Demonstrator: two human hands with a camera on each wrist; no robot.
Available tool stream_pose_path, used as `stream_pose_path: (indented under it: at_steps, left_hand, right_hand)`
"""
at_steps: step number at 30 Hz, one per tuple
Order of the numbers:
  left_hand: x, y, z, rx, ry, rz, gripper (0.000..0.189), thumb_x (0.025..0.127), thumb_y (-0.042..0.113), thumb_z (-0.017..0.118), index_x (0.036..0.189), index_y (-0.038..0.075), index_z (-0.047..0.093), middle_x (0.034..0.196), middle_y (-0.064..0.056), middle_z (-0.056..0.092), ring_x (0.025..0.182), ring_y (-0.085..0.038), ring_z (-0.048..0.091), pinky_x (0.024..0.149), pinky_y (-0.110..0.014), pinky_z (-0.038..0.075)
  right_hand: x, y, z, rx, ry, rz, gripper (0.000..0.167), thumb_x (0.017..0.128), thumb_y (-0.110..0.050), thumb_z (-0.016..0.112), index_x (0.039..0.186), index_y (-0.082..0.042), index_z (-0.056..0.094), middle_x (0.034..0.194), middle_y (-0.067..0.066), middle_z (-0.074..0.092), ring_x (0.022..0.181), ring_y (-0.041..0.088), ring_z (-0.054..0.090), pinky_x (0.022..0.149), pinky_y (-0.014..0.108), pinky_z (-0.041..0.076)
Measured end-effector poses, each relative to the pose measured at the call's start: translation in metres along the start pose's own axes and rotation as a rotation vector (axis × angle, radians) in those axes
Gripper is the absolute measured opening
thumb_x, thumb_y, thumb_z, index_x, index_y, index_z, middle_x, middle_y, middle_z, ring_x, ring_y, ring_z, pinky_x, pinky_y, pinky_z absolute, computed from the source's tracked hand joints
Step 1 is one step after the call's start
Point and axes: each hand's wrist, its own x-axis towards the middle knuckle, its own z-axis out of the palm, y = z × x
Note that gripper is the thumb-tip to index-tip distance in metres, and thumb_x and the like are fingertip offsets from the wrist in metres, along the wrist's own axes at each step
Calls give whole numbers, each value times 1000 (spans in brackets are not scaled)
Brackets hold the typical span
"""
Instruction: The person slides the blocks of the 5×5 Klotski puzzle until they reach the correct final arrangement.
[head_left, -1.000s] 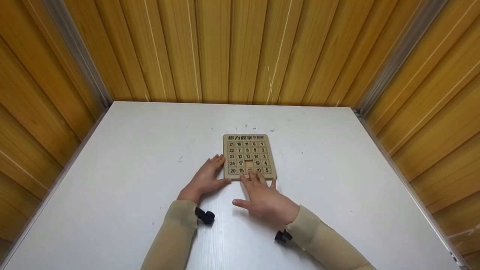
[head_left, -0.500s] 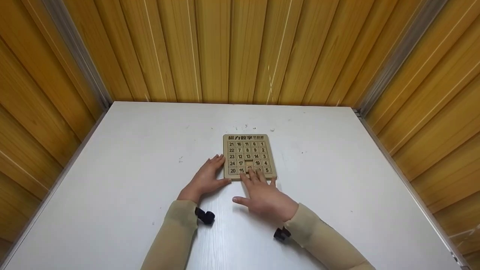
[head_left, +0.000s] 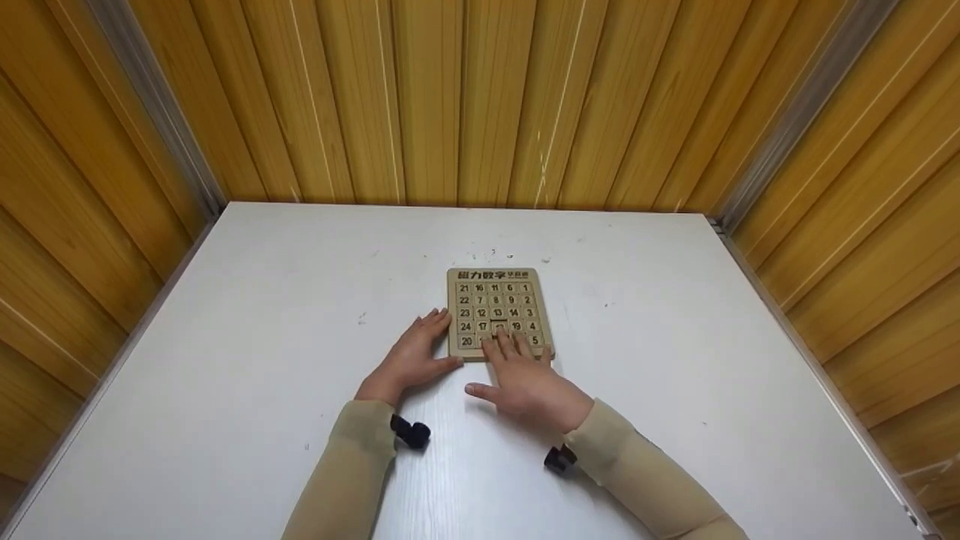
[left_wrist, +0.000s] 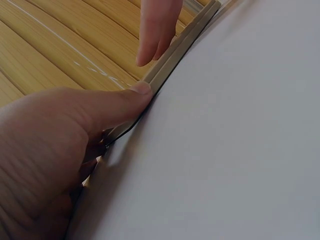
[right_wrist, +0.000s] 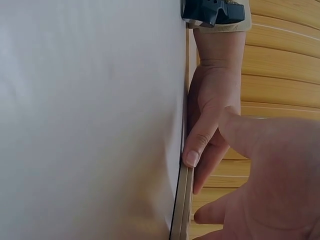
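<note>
A wooden sliding number puzzle (head_left: 496, 300) lies flat on the white table, its numbered tiles set in a frame. My left hand (head_left: 412, 356) holds its lower left corner, thumb on the near edge and fingers along the left side. In the left wrist view, the thumb (left_wrist: 120, 105) presses the puzzle's edge (left_wrist: 172, 60). With fingers spread and fairly straight, my right hand (head_left: 529, 382) reaches over the near edge; a fingertip touches a tile (head_left: 498, 325) in the fourth row. Those fingers hide parts of the bottom row. The right thumb sticks out to the left.
The white table (head_left: 315, 262) extends around the puzzle, with small dark marks behind it. Wood-patterned panels (head_left: 495, 105) stand at the back and both sides. A small black device sits at each wrist, over beige sleeves (head_left: 341, 465).
My right hand has moved slightly forward, and the tile under its fingertip has slid up from the bottom row into the gap in the fourth row. The left hand keeps its place.
</note>
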Motion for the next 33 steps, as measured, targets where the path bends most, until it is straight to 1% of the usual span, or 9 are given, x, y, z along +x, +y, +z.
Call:
stream_pose_path:
  at_steps: [6, 11, 16, 18, 23, 27, 33]
  left_hand:
    - [1, 1, -1, 3, -2, 8, 86, 89, 35, 80, 159, 7, 38, 167, -12, 34, 159, -31, 25, 134, -50, 17]
    - [1, 1, -1, 7, 3, 22, 85, 90, 36, 79, 158, 5, 38, 167, -13, 36, 159, -32, 26, 134, -49, 17]
    - [0, 1, -1, 8, -1, 15, 86, 90, 37, 79, 158, 6, 38, 167, -12, 35, 159, -32, 25, 134, -50, 17]
    - [0, 1, 0, 15, -4, 14, 86, 90, 37, 78, 159, 6, 37, 168, -12, 34, 159, -31, 25, 134, -49, 17]
    - [2, -1, 0, 23, 0, 19, 87, 89, 38, 78, 159, 7, 37, 168, -11, 33, 159, -30, 25, 134, -48, 16]
    - [1, -1, 0, 21, 2, 29, 86, 90, 38, 78, 159, 6, 37, 167, -13, 34, 159, -33, 26, 133, -51, 17]
    - [0, 0, -1, 12, -2, 30, 87, 89, 38, 78, 159, 6, 37, 167, -13, 34, 159, -33, 25, 133, -51, 17]
  right_hand:
    - [2, 1, -1, -8, 9, 7, 97, 96, -72, 48, 167, -15, 13, 175, 10, 2, 161, 41, -5, 125, 76, -5]
    - [4, 2, -1, -22, 10, 6, 99, 96, -74, 46, 167, -14, 13, 175, 12, 3, 161, 40, -3, 125, 76, -2]
    - [2, 0, 1, -38, 31, -18, 98, 96, -74, 47, 167, -15, 13, 175, 14, 3, 161, 41, -2, 125, 76, -1]
    - [1, -2, 2, -31, 33, -31, 97, 96, -74, 47, 167, -16, 13, 175, 13, 1, 161, 40, -4, 125, 75, -3]
    - [-2, -8, 5, -9, 7, -66, 97, 96, -74, 46, 167, -18, 10, 175, 9, -4, 162, 35, -10, 126, 70, -8]
    - [-3, -12, 8, -15, -10, -90, 98, 96, -74, 44, 167, -17, 8, 175, 8, -6, 162, 34, -10, 126, 70, -7]
    - [-4, -14, 9, -7, -14, -90, 98, 96, -73, 45, 167, -18, 7, 175, 6, -7, 162, 34, -10, 126, 70, -7]
